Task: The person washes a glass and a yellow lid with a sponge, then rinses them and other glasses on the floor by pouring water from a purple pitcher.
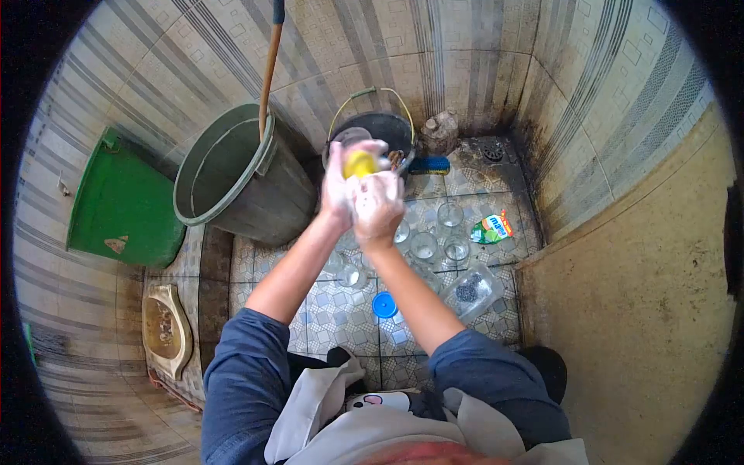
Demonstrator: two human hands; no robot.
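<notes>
A yellow sponge [360, 163] covered in suds is pressed between my two hands, above the black bucket [384, 120]. My left hand [338, 182] wraps around the sponge from the left and top, its fingers soapy and somewhat blurred. My right hand [377, 203] is curled against the sponge's lower right side, lathered in foam. Several clear glasses [424, 246] stand on the tiled floor below my hands. A blue lid [384, 304] lies beneath my right forearm, and a clear plastic container [473, 291] with dark contents lies to its right.
A large grey bin [287, 186] holding a wooden pole [270, 74] stands left of the bucket. Further left is a green tub [128, 201]. A blue brush [429, 165], a cloudy jug [441, 130], a green soap pouch [491, 229] and a floor drain [493, 149] are at right.
</notes>
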